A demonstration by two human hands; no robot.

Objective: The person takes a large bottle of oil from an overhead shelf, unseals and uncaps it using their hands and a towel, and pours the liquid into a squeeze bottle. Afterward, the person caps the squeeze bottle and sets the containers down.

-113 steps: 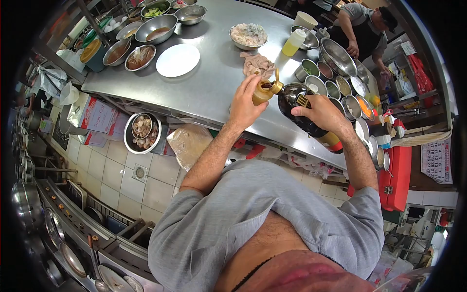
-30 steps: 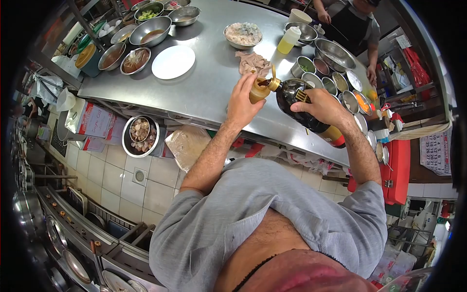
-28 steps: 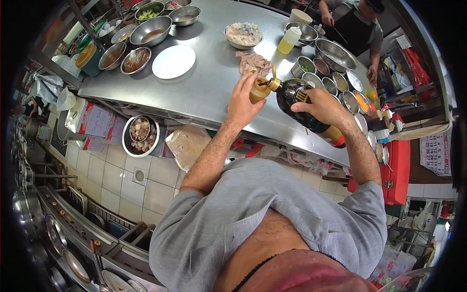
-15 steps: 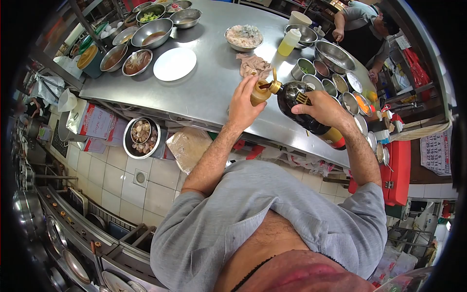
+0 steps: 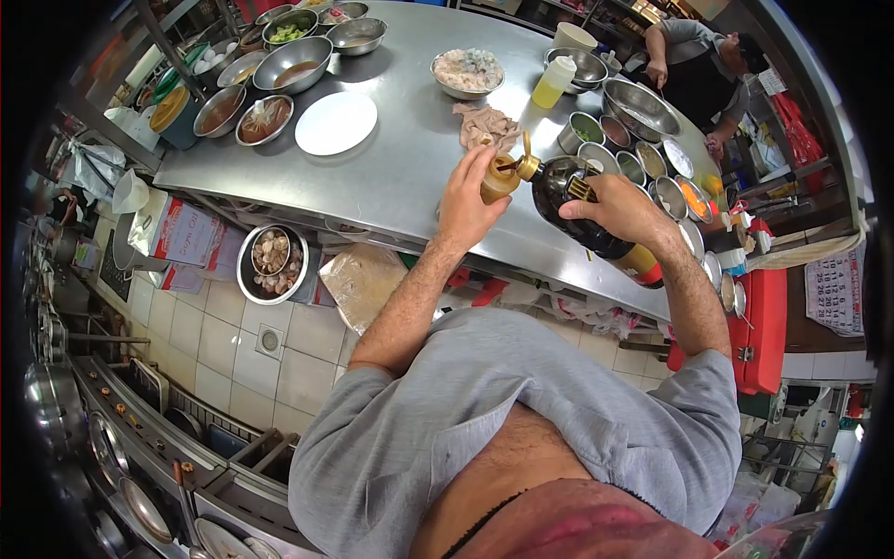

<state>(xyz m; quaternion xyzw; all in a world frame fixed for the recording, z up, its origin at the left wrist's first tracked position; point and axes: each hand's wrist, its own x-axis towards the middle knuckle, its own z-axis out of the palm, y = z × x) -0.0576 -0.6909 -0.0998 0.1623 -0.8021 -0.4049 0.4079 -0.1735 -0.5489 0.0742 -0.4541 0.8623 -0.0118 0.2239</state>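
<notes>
My left hand [image 5: 471,197] is wrapped round a small squeeze bottle [image 5: 500,179] with an open top, over the steel table [image 5: 400,168]. In my right hand [image 5: 619,212] is a large dark bottle [image 5: 553,186], tilted with its flipped-up yellow cap at the small bottle's mouth. Dark liquid shows between the two mouths. A crumpled cloth [image 5: 486,126] lies just beyond the small bottle, and behind it sits a bowl of pale food [image 5: 467,72]. A squeeze bottle of yellow liquid [image 5: 553,82] stands to the right of that bowl.
A white plate [image 5: 336,123] and several sauce bowls occupy the table's left part. Small metal containers [image 5: 630,168] crowd the right side near a large steel bowl [image 5: 641,108]. Another person [image 5: 694,70] stands at the far right. A red box [image 5: 762,331] is by my right elbow.
Both hands and both bottles stay nearly in place. The other person's hand at the far right has shifted slightly, and the view has moved a little.
</notes>
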